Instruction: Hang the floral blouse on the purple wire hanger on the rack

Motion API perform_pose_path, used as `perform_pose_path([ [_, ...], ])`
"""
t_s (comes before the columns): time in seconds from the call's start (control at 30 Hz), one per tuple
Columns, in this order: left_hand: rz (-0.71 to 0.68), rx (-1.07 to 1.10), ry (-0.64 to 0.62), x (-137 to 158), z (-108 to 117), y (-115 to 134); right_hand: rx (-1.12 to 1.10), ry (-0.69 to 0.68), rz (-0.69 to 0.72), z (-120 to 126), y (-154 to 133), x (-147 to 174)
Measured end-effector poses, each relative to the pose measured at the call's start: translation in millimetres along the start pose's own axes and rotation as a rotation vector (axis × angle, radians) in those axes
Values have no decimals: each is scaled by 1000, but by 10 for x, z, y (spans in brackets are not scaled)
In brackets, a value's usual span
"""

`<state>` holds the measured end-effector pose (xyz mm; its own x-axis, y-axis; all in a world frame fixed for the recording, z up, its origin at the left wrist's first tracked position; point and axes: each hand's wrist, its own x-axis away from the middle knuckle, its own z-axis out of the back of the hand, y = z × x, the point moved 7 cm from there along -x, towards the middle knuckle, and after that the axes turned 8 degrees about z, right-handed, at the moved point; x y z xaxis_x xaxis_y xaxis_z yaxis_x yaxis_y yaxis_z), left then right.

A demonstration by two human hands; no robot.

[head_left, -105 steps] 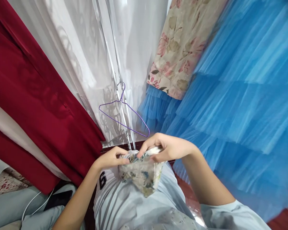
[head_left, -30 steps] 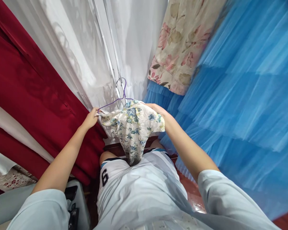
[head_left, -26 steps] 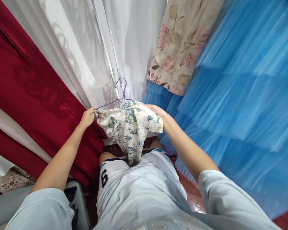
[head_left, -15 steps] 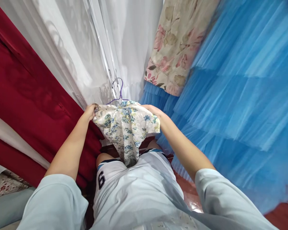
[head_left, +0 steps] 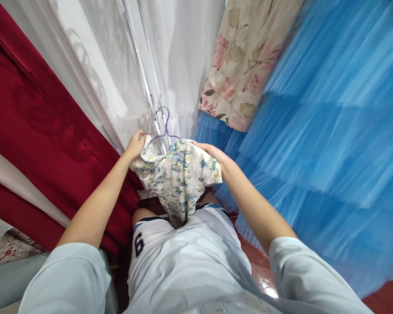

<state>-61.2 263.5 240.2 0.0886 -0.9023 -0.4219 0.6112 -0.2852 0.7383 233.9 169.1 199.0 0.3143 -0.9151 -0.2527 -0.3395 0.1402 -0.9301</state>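
A short-sleeved white shirt with blue and yellow flowers [head_left: 180,174] hangs on a purple hanger [head_left: 167,126] in front of my lap. My left hand [head_left: 136,145] pinches the cloth at the neckline and shoulder on the left, lifting that edge. On the other side my right hand [head_left: 211,151] grips the right shoulder of the shirt; its thumb is hidden and the sleeve drapes over the wrist. The hanger's hook stands up close to a white metal pole. I cannot tell whether it is hooked there.
White metal poles [head_left: 143,65] rise in front of white curtains [head_left: 183,52]. Dark red cloth [head_left: 52,122] hangs at the left. To the right are a pink-flowered beige garment [head_left: 232,78] and a large blue tulle gown [head_left: 314,144]. Reddish floor [head_left: 263,270] shows below.
My left hand has moved up and to the right, pulling the shirt's left shoulder inward and opening the neckline off the hanger's arm. My right hand has barely moved.
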Motion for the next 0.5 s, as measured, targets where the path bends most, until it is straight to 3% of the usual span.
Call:
perform_pose_path([
  [0.17,-172,-179,82,537,207,-55,347,84,233,246,-140,370],
  [0.27,-207,-255,180,728,319,-60,524,130,322,302,-174,483],
  [0.4,-257,-234,283,690,465,187,457,254,346,452,-246,434],
  [0.5,-340,-229,192,576,442,453,358,339,278,555,-228,481],
])
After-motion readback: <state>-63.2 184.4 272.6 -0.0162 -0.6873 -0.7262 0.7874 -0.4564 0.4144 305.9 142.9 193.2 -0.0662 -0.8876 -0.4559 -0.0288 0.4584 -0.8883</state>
